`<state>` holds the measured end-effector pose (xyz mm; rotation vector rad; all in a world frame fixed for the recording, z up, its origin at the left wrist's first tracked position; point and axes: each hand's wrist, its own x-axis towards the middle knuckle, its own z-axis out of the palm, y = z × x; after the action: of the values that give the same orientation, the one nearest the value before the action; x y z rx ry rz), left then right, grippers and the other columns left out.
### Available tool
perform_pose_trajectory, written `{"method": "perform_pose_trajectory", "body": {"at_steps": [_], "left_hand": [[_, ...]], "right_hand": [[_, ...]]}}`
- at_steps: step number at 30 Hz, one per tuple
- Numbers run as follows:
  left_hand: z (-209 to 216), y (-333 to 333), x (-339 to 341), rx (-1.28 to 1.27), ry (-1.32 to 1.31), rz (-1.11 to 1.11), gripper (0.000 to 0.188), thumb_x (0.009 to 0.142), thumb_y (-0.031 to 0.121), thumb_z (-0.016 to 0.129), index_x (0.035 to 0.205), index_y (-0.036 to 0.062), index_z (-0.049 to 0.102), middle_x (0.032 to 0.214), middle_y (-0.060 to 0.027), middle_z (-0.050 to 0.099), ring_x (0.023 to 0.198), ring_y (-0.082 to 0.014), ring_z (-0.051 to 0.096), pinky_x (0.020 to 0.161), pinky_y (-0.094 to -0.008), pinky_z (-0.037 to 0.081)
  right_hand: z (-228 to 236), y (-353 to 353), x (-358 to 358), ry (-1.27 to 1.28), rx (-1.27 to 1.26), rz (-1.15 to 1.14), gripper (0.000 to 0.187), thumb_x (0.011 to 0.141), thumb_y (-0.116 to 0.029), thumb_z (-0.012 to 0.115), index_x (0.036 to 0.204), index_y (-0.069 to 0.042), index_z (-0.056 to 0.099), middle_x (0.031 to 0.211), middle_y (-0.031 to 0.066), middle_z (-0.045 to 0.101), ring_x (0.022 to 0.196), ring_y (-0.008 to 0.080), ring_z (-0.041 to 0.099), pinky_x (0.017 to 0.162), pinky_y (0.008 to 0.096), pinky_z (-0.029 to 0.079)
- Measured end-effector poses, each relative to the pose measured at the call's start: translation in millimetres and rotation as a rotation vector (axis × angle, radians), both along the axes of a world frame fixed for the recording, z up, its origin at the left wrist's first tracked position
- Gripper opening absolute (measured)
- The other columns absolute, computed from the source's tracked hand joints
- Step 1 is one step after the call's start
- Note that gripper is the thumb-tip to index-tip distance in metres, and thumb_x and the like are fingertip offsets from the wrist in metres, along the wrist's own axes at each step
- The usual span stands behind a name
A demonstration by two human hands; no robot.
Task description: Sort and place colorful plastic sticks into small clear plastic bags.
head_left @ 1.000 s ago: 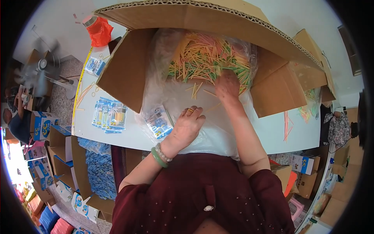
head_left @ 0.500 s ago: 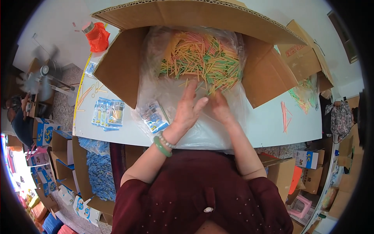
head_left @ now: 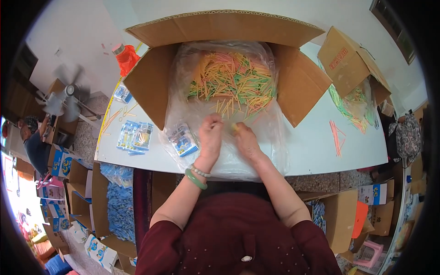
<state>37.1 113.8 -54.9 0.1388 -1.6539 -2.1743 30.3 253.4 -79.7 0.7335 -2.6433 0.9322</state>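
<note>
Sticks (head_left: 235, 127), yellow and too blurred to count, show in the narrow pinch of the right hand (head_left: 248, 142), while the one left hand (head_left: 211, 137) beside it has its fingers curled together, on what, if anything, I cannot tell. Just beyond both hands, one big pile (head_left: 233, 79) of loose sticks lies on one clear bag (head_left: 236, 164) at the mouth of one box (head_left: 224, 30). One pack (head_left: 182, 140) lies left of the left hand, an overlapping, uncountable stack (head_left: 135, 136) farther left, and a second box (head_left: 347, 61) far right.

Sticks (head_left: 229, 78) lie in a plastic bag (head_left: 236, 160) inside the cardboard box (head_left: 224, 30) on the table (head_left: 307, 156). Packets (head_left: 135, 136) lie left of the box, a carton (head_left: 341, 62) right.
</note>
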Motion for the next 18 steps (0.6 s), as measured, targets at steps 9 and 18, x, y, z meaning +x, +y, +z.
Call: {"method": "perform_pose_trajectory", "body": {"at_steps": [9,18], "left_hand": [[9,14,33,0.108,-0.244,-0.247,0.012,0.087,0.002,0.056,0.095,0.0001,0.064,0.071,0.0006,0.058,0.061,-0.0074,0.051,0.055,-0.0196,0.039],[24,15,61,-0.585,-0.002,-0.086,0.034,0.086,0.001,0.054,0.120,0.0003,0.056,0.103,-0.0151,0.058,0.092,-0.0269,0.057,0.078,-0.0338,0.047]], "right_hand": [[14,-15,25,-0.901,-1.222,0.155,0.010,0.092,-0.015,0.053,0.088,-0.006,0.053,0.074,-0.0011,0.051,0.068,0.0080,0.048,0.062,0.0228,0.038],[33,-1,32,-0.488,-0.737,-0.020,0.007,0.086,-0.010,0.055,0.088,-0.004,0.054,0.078,0.0061,0.053,0.073,0.0193,0.051,0.065,0.0324,0.041]]}}
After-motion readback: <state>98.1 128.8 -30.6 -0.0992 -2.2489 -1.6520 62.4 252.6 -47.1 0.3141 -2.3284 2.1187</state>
